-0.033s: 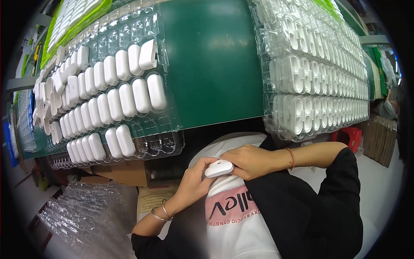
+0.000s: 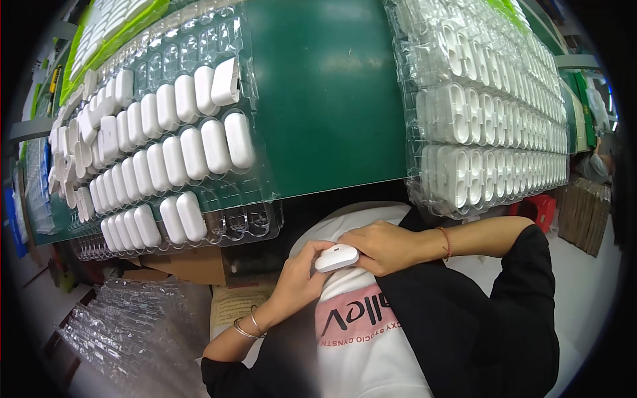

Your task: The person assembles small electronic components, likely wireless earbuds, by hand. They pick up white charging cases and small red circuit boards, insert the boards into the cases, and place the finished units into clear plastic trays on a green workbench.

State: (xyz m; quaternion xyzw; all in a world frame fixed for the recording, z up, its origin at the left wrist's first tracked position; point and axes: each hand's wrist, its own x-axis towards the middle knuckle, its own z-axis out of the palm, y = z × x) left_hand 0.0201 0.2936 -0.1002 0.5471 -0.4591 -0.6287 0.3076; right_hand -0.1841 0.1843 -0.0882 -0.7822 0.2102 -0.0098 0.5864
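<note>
We wear a black jacket (image 2: 491, 318) with sleeves ending near the elbows, over a white shirt (image 2: 368, 371) bearing a pink patch (image 2: 352, 318) with black lettering. Two thin silver bangles (image 2: 243, 329) circle our left wrist; a reddish cord bracelet (image 2: 446, 244), our right.

The earbud case (image 2: 337, 260) looks smooth, glossy plastic. Shiny, clear plastic trays (image 2: 260, 219) overhang the smooth table's (image 2: 325, 99) front edge.

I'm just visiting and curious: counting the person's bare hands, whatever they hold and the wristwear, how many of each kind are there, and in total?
Hands: 2, the left hand and the right hand
White case, held between them: 1
Silver bangles, left side: 2, as they appear
Red bracelet, right side: 1
Total: 6
</note>
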